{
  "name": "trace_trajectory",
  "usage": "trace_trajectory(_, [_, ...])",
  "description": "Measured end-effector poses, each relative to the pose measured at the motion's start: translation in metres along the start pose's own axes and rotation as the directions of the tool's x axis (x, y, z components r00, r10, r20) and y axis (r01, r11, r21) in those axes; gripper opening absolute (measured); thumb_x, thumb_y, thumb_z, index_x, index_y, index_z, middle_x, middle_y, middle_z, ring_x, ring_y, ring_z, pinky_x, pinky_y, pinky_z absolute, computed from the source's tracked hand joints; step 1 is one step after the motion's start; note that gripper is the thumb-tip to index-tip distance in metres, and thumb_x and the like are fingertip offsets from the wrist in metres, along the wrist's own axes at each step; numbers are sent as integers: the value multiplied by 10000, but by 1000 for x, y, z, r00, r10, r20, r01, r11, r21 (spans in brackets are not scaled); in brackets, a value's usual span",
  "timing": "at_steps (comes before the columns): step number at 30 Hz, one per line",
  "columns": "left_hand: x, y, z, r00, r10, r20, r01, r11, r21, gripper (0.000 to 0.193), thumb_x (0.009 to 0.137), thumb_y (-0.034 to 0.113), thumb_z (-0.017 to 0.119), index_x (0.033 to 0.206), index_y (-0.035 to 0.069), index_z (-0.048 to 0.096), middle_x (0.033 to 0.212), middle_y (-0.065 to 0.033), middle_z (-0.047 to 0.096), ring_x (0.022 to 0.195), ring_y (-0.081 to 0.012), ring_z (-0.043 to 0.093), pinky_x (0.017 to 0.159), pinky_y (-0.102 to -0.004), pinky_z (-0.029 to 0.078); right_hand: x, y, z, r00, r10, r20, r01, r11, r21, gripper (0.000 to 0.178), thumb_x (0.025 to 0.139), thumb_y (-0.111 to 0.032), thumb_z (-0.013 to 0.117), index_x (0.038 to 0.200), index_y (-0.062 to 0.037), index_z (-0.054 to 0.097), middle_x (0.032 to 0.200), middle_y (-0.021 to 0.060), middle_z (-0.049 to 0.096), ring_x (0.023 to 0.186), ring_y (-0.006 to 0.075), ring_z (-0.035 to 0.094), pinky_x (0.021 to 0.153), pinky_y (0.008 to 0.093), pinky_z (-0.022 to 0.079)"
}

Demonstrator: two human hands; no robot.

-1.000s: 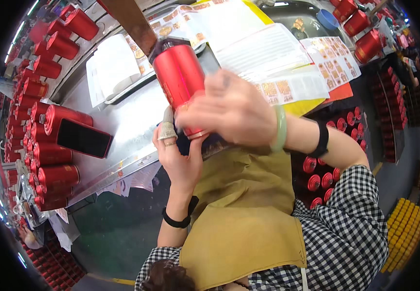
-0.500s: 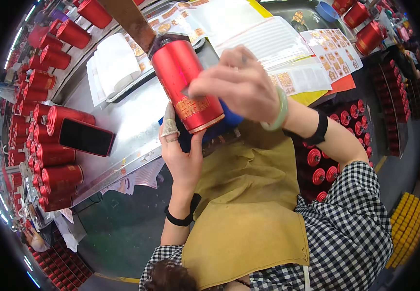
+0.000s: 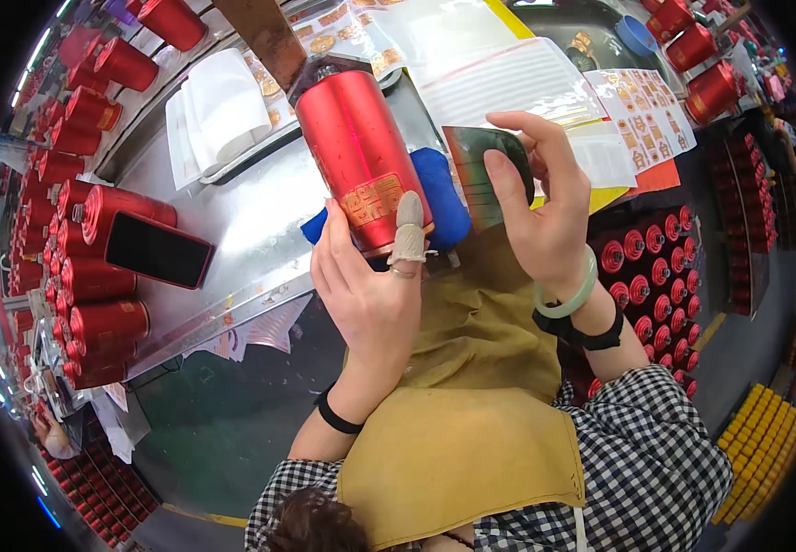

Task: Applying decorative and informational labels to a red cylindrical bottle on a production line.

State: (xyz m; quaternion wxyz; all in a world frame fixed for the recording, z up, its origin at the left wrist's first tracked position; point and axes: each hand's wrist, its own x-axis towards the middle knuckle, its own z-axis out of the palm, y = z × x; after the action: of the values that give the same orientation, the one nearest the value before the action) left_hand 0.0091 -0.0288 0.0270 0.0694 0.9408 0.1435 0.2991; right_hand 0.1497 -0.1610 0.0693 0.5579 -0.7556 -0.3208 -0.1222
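A glossy red metal canister [image 3: 356, 138] lies tilted, its far end against a dark metal holder [image 3: 324, 69]. Gold lettering forms a decal [image 3: 372, 200] near its close end. Wrapped around that end is my left hand [image 3: 370, 294], thumb in a pale finger cot beside the decal and fingers on the left side. My right hand [image 3: 545, 198] is off to the right of the canister, pinching a dark, flat, greenish scraper-like piece [image 3: 481, 175] between thumb and fingers. Blue cloth [image 3: 441, 198] bulges out on both sides beneath the canister.
Sticker sheets [image 3: 641, 120] and white papers [image 3: 508, 83] cover the bench's far side. A black phone [image 3: 159, 248] leans on stacked red canisters [image 3: 108, 331] at left. Several red canisters with capped necks [image 3: 660, 271] stand at right. A blue bowl [image 3: 635, 37] sits at the back.
My right hand has moved right, off the canister, and the dark flat piece now shows in it. My left thumb has shifted onto the canister's right side, by the decal.
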Motion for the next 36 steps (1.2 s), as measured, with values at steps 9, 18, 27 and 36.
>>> trace_trajectory(9, [-5,-7,1,1000,-4,-23,2,998,-68,677,811,189,873,1447,212,643,1498,-274,488,1307,-433,530,1080,-521,431,10,-2,20,989,144,28,-146,985,90,202,947,-43,705,1146,-18,678,916,101,706,646,165,578,610,319,465])
trace_trajectory(18, [-2,-29,2,973,-232,-8,197,843,-501,765,757,90,927,1437,-1,588,1487,-176,567,1319,-352,576,1102,-420,461,-16,-16,11,933,269,241,-293,954,70,182,966,-50,603,1134,10,644,959,217,702,875,363,700,804,410,531])
trace_trajectory(27, [0,-32,6,980,-198,-38,154,858,-489,731,746,13,882,1426,13,614,1457,-177,595,1293,-341,606,1094,-434,482,-23,-24,15,910,332,248,-365,925,104,193,955,-34,622,1141,15,641,969,208,705,864,346,703,804,396,542])
trace_trajectory(36, [0,-30,9,980,-195,-51,140,840,-524,714,765,-4,860,1432,-1,606,1461,-190,591,1298,-349,608,1088,-431,491,-22,-21,16,947,269,175,-282,958,54,175,960,-39,632,1126,10,656,995,196,716,898,326,711,833,384,543])
